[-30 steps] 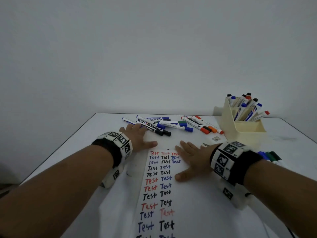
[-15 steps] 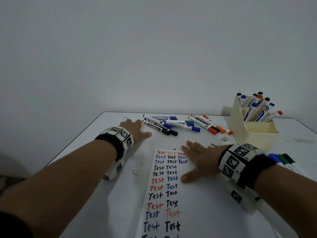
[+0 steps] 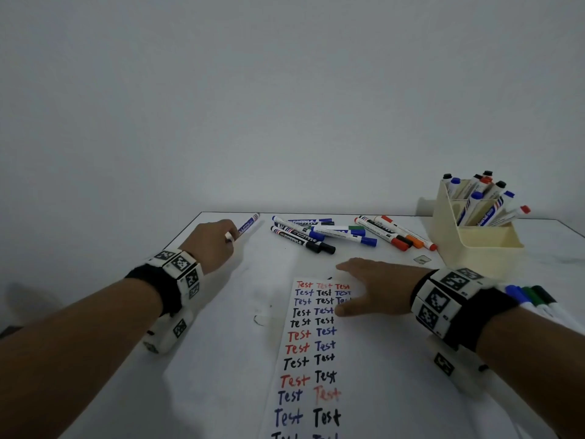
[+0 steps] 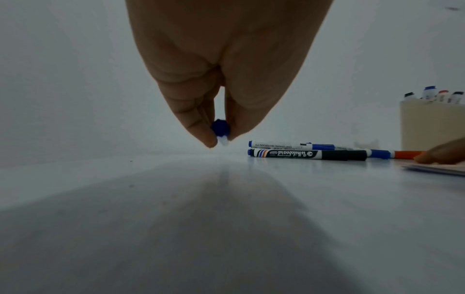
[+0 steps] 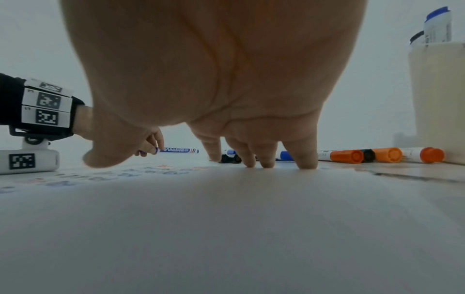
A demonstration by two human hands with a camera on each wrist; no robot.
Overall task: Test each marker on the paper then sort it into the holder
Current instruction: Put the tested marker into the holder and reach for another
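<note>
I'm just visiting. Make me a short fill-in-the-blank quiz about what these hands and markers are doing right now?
1. The left hand pinches a ____ marker.
2. The right hand lies flat on the ____.
3. The cream holder stands to the ____ of the loose markers.

Missing words: blue; paper; right

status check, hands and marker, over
Left hand pinches blue marker, lifted off table. Right hand flat, pressing paper. Holder far right; nothing in the way.

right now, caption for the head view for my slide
Left hand picks up a blue marker while the right hand steadies the test paper.
</note>
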